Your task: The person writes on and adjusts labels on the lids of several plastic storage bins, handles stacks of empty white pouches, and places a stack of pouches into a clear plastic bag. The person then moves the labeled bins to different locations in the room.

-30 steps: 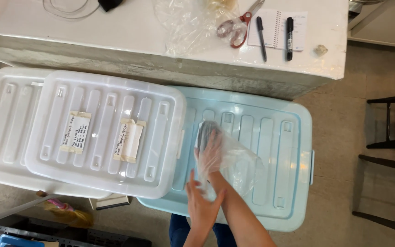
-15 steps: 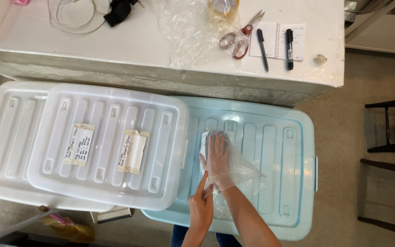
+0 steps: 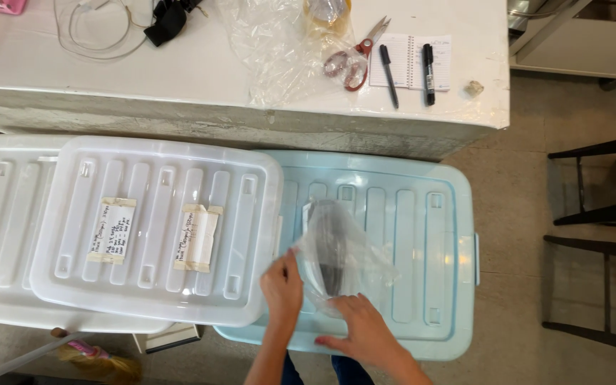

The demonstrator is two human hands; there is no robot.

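While both hands work over the blue lid (image 3: 393,214), the left hand (image 3: 281,289) pinches the edge of a clear bag (image 3: 344,249) and the right hand (image 3: 365,331) grips its lower corner. A dark object (image 3: 328,249) lies inside the bag, which rests on that lid. A white lid (image 3: 158,228) sits just left; scissors (image 3: 354,60) and pens (image 3: 408,64) lie on the desk (image 3: 180,78).

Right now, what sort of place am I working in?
Probably a storeroom or packing workspace. Lidded plastic storage bins sit on the floor below a white worktable with scissors, pens and a notebook. Both hands handle a clear plastic bag on the blue bin.
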